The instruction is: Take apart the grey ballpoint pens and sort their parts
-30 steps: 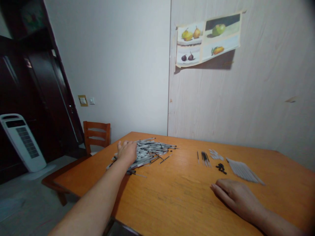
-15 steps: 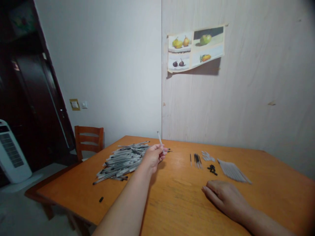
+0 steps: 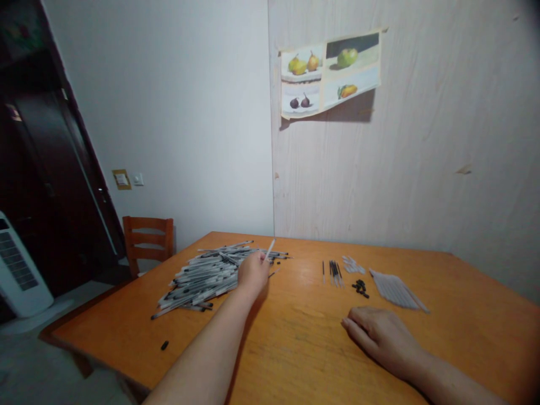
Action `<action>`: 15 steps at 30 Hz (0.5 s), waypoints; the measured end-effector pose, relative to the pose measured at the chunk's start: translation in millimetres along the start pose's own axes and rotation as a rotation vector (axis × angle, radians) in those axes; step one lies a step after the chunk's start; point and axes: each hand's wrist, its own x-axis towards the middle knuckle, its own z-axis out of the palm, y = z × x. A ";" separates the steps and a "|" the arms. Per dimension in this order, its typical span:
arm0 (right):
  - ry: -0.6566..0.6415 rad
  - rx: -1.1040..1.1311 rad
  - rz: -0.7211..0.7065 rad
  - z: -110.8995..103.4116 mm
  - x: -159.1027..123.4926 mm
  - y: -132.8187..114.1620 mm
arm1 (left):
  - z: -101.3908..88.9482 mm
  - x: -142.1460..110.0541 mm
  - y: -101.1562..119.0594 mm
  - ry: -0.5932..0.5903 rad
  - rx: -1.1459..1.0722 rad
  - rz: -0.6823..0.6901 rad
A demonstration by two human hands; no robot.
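My left hand (image 3: 253,274) is closed around a clear pen (image 3: 270,248) beside the pile; the pen's visible pale end points up and to the right. Its lower part is hidden by the hand. Under and left of that hand spreads a large heap of clear pens with black ends (image 3: 202,278). A small black piece (image 3: 278,262) lies on the table just right of the hand. My right hand (image 3: 379,333) rests on the table with its fingers curled in, and nothing shows in it. Beyond it lie several small black plugs (image 3: 360,288).
Black-and-clear refills (image 3: 334,273), small clear pieces (image 3: 353,265) and a row of clear tubes (image 3: 399,289) lie on the right of the wooden table (image 3: 295,349). A lone black cap (image 3: 164,345) is near the left edge. A chair (image 3: 148,242) stands behind.
My left hand has turned and drawn slightly left; the pen now leans right, and its dark upper tip no longer shows. The view has shifted a little. My right hand stays resting.
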 end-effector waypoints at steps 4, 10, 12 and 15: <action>-0.021 0.010 0.020 -1.0 0.4 -0.7 | -16.8 13.9 -17.9 0.037 0.313 -0.003; -0.038 0.036 0.026 -0.1 0.5 1.0 | -31.2 34.7 -35.9 0.018 0.590 0.112; -0.040 0.045 0.028 1.2 0.8 2.3 | -33.9 41.7 -39.0 -0.003 0.636 0.165; -0.031 0.049 0.033 2.1 0.9 3.2 | -33.8 50.8 -41.4 -0.041 0.683 0.222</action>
